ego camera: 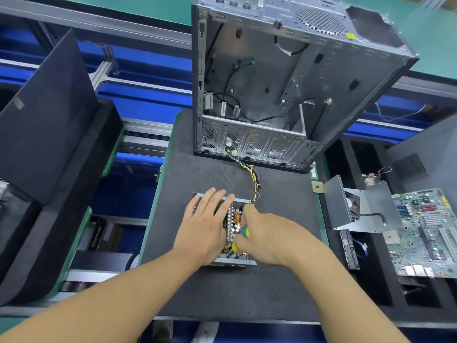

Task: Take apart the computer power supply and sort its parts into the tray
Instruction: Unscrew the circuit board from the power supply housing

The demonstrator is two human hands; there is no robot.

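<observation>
Grey steel power supply [228, 235] sits lidless on the desk [197, 293] at six o'clock from the computer case [272, 82], its cable bundle [252, 174] running to the case. The left hand [205, 224] presses flat on it, holding nothing; the right hand [267, 236] has its grip closed round a green-and-yellow screwdriver [244, 232]. Roughly midway, I'd say: a fan cover [376, 209] lies in the tray [378, 288] at three o'clock, the board not yet out.

bare grey sheet-metal computer case [259, 78], matt black foam-like mat [197, 169], glossy green and yellow plastic screwdriver handle [243, 232], dull metal power supply [232, 261] frame
</observation>
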